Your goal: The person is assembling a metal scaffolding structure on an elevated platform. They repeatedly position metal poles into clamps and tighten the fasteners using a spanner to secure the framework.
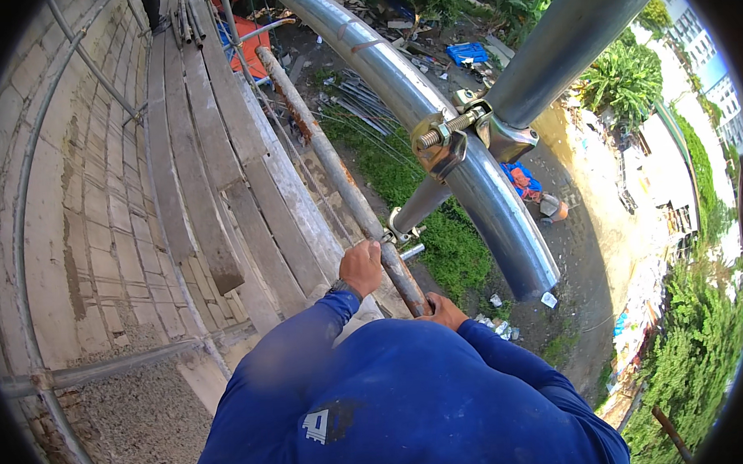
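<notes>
A rusty scaffold pipe (334, 162) slants from the far left planks down toward my body. My left hand (362, 269) is closed against it, just below a small scaffold clamp (394, 231); its fingertips are partly hidden. Nearer my chest, my right hand (445, 312) wraps round the pipe's near part, with most fingers out of sight behind it. Above and to the right runs a shiny steel pipe (370, 47). A swivel coupler (450, 135) with a threaded bolt joins it to a thick upright tube (567, 41).
Wooden planks (207, 148) form a walkway on the left, beside a block wall (94, 221). Several short pipes (188, 23) lie at its far end, near a person's foot (160, 25). A crossing scaffold tube (135, 362) spans the lower left. Far below lies ground with grass (444, 253) and debris.
</notes>
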{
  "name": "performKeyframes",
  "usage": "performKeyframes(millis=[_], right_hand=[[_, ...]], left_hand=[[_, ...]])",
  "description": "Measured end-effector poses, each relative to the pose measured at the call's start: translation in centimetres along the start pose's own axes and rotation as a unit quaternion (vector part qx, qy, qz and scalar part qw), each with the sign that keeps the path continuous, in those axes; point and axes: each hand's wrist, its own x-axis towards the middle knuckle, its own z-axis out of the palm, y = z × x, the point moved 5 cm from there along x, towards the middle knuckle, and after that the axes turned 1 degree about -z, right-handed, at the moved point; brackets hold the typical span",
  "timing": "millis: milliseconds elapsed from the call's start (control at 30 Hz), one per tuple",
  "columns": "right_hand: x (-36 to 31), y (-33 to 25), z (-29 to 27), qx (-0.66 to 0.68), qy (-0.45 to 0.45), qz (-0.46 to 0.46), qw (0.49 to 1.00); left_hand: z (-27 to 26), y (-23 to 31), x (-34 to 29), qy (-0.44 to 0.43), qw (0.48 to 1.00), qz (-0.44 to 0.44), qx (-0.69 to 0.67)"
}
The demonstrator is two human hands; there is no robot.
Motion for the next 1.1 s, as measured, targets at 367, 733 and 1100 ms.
performKeyframes(millis=[367,733,1100], right_hand=[[-0.1,-1.3,-0.5,-0.032,-0.024,0.004,0.999],[-0.5,-0.9,-0.5,-0.026,-0.009,-0.007,1.000],[-4.6,-1.5,0.0,0.052,0.183,-0.001,0.982]], left_hand=[[2.7,-3.4,-1.1,-0.186,0.839,-0.219,-0.462],[3.9,-6.9,-2.1,-0.198,0.815,-0.295,-0.457],[1.9,-3.6,1.4,-0.332,0.775,-0.266,-0.467]])
